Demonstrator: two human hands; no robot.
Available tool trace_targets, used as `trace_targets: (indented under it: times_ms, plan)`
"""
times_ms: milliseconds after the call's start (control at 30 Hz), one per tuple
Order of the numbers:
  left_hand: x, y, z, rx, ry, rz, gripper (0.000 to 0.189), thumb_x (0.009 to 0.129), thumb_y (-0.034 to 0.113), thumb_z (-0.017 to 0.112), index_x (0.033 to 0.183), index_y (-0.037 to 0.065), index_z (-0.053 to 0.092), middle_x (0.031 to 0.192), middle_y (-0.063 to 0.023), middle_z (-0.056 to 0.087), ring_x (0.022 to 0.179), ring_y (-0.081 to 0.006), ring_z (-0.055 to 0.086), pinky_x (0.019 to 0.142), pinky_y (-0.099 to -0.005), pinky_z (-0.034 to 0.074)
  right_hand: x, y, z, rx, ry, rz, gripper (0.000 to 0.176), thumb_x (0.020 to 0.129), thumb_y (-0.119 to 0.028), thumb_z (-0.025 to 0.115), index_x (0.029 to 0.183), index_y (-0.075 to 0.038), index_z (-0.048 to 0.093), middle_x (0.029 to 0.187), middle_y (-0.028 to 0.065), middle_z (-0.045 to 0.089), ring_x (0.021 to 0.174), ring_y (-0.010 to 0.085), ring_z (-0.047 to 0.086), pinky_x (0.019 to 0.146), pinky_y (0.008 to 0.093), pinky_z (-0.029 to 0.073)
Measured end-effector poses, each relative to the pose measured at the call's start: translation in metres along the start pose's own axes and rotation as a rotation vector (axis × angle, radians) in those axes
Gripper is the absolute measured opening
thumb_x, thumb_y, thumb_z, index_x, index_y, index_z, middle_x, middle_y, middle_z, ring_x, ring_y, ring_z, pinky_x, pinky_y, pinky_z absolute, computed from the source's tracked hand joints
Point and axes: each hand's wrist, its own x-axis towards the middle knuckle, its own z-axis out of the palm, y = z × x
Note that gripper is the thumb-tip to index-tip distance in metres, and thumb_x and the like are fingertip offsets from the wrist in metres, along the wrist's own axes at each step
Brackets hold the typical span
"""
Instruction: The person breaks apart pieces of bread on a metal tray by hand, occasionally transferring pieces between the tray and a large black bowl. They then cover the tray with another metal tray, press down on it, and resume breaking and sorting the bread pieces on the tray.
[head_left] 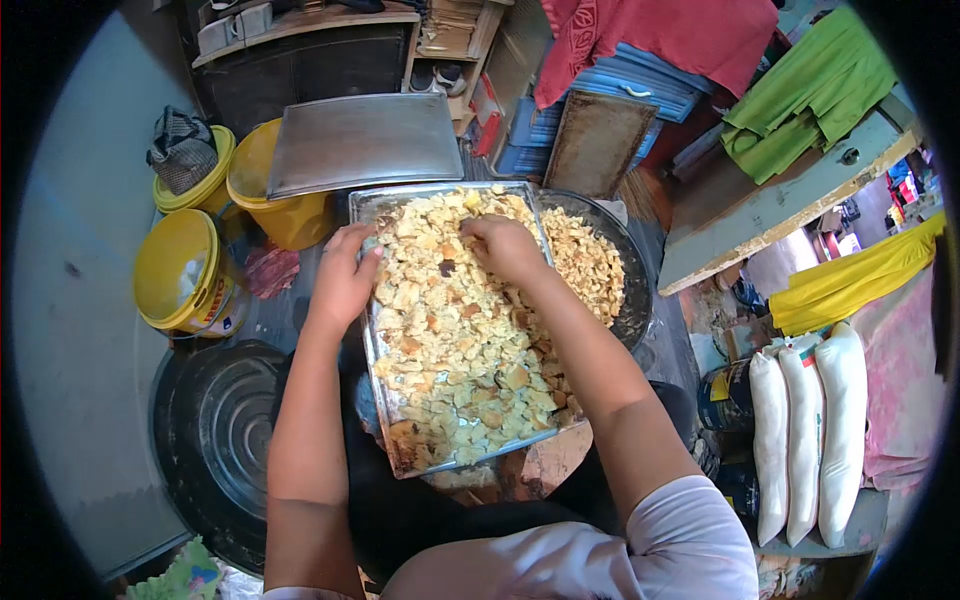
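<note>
A rectangular metal tray lies across my lap, filled with torn, pale yellow bread pieces, some with brown crusts. My left hand is at the tray's upper left rim, closed around the edge with the thumb on the inner side. Over the upper part of the tray, my right hand has its fingers curled down among the bread pieces; the fingertips are partly hidden. A dark piece lies just left of that hand. Beside the tray on the right is a round dark pan holding more small pieces.
An overturned-looking metal sheet rests beyond the tray, by yellow buckets. A large black round basin sits at left. Several long white filled bags stand at right, below a yellow cloth. Another tray leans behind.
</note>
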Motion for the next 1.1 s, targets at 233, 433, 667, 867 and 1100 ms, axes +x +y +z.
trace_targets:
  times_ms: [233,433,667,867,1100]
  plan:
    - [0.009,-0.014,-0.008,-0.086,0.128,-0.129,0.028,0.089,0.012,0.053,0.112,-0.001,0.058,0.119,-0.0206,0.056,0.111,-0.0368,0.052,0.096,-0.0379,0.040,0.053,-0.029,-0.004,0.320,0.040,0.044,0.022,0.079,-0.012,0.062,0.100,-0.008,0.065,0.090,0.0128,0.063,0.080,0.0296,0.062,0.072,0.0373,0.049]
    - [0.008,-0.019,-0.007,-0.094,0.076,-0.177,0.030,0.090,0.012,0.051,0.116,0.000,0.057,0.114,-0.0189,0.058,0.109,-0.0316,0.054,0.095,-0.0340,0.040,0.096,-0.053,0.042,0.217,0.165,-0.155,0.013,0.079,-0.012,0.060,0.091,-0.011,0.065,0.090,0.0105,0.064,0.089,0.0295,0.062,0.077,0.0399,0.047]
    - [0.008,-0.012,0.005,-0.034,-0.073,-0.101,0.035,0.090,0.016,0.052,0.122,0.002,0.054,0.127,-0.0205,0.051,0.118,-0.0369,0.048,0.100,-0.0385,0.038,0.077,-0.041,0.030,0.133,0.045,-0.172,0.018,0.078,-0.009,0.060,0.095,-0.010,0.067,0.093,0.0089,0.064,0.097,0.0276,0.059,0.088,0.0410,0.042]
    - [-0.007,0.036,0.030,0.161,-0.240,0.033,0.050,0.090,0.031,0.055,0.134,0.007,0.046,0.149,-0.0174,0.028,0.139,-0.0385,0.019,0.111,-0.0465,0.021,-0.009,0.026,-0.026,0.462,0.200,0.092,0.022,0.082,-0.015,0.062,0.102,-0.007,0.066,0.098,0.0134,0.062,0.097,0.0283,0.058,0.083,0.0379,0.047]
    - [-0.024,0.068,0.042,0.115,-0.390,0.107,0.050,0.087,0.028,0.057,0.132,0.006,0.048,0.144,-0.0190,0.035,0.137,-0.0393,0.023,0.112,-0.0473,0.018,-0.148,0.216,0.026,0.407,0.162,0.889,0.028,0.083,-0.018,0.066,0.105,0.000,0.063,0.084,0.0073,0.066,0.077,0.0127,0.061,0.066,0.0274,0.048]
